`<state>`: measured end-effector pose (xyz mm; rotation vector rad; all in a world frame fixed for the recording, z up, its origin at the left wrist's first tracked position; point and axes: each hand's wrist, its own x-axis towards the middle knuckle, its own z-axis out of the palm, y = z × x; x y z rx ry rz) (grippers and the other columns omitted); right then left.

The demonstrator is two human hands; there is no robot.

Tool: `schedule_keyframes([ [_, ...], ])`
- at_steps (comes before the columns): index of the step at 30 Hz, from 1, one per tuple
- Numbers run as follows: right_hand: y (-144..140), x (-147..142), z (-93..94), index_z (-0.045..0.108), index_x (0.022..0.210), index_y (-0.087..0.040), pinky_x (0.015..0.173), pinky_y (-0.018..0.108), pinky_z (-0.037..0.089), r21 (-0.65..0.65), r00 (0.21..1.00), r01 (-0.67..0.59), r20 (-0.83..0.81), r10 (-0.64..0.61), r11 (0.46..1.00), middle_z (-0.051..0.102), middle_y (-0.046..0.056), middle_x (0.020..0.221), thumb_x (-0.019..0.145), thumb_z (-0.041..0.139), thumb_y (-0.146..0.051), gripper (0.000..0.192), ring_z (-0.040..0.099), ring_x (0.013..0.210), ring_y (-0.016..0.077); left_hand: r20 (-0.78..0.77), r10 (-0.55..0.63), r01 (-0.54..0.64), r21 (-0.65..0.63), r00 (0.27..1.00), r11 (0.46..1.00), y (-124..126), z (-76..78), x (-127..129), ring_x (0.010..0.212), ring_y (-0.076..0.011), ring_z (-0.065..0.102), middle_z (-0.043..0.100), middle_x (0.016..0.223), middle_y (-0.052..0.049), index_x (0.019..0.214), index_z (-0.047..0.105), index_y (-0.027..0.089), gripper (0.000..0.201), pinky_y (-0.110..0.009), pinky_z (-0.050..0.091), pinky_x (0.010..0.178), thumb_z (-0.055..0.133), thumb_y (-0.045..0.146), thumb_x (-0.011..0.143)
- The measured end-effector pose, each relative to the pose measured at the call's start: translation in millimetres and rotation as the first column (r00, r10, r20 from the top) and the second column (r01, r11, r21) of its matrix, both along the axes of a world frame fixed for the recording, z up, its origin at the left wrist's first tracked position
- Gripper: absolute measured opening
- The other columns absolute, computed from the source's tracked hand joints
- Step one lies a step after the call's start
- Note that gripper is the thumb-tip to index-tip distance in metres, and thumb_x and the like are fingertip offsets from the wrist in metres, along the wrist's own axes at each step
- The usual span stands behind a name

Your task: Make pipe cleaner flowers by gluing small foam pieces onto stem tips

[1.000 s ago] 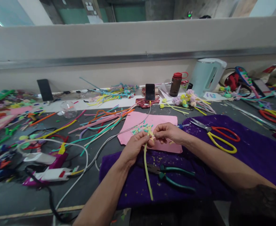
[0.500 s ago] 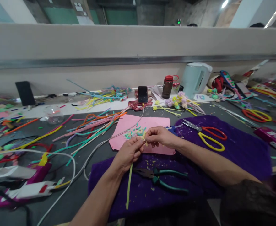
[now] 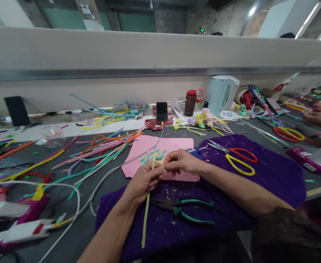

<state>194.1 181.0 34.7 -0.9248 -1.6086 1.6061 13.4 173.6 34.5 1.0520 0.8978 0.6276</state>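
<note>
Stem runs near to far, its top pinched between both my hands

The yellow-green stem (image 3: 146,215) trails toward me over the purple cloth (image 3: 272,175); my left hand (image 3: 142,180) holds its upper part in a narrow grip, and my right hand (image 3: 180,162), just beside, pinches the tip (image 3: 160,162) above the pink sheet (image 3: 149,144), left of the scissors (image 3: 235,157).

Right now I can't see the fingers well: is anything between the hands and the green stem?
Nothing visible. The left hand grips the stem near its top, and the right hand pinches at its tip. The pliers lie beside it on the purple cloth.
</note>
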Motion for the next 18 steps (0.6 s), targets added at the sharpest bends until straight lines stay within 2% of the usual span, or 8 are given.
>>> schedule_keyframes([
  [10, -2.0, 5.5, 5.1, 0.059, 0.078, -0.011, 0.043, 0.015, 0.036, -0.074, 0.986, -0.158, -0.072, 0.153, 0.985, 0.055, -0.004, 0.053, 0.073, 0.062, -0.021, 0.012, 0.049, 0.044, 0.0043, 0.018, -0.085, 0.085, 0.004, 0.996, 0.996, -2.3, 2.2, -3.2, 0.032, 0.0015, 0.022, 0.052, 0.054, 0.004, 0.071, 0.047, 0.015, 0.024, -0.015, 0.009, 0.032, 0.064, 0.032, 0.071],
  [18, -3.4, 3.3, 2.5, 0.059, 0.074, -0.011, 0.042, 0.014, 0.034, -0.146, 0.975, -0.189, -0.143, 0.169, 0.971, 0.055, -0.004, 0.052, 0.074, 0.061, -0.022, 0.012, 0.048, 0.042, 0.0033, 0.047, -0.082, 0.082, 0.009, 0.996, 0.997, -4.2, 4.7, -1.5, 0.031, 0.0006, 0.022, 0.052, 0.050, 0.004, 0.072, 0.048, 0.015, 0.021, -0.015, 0.009, 0.032, 0.064, 0.028, 0.071],
])
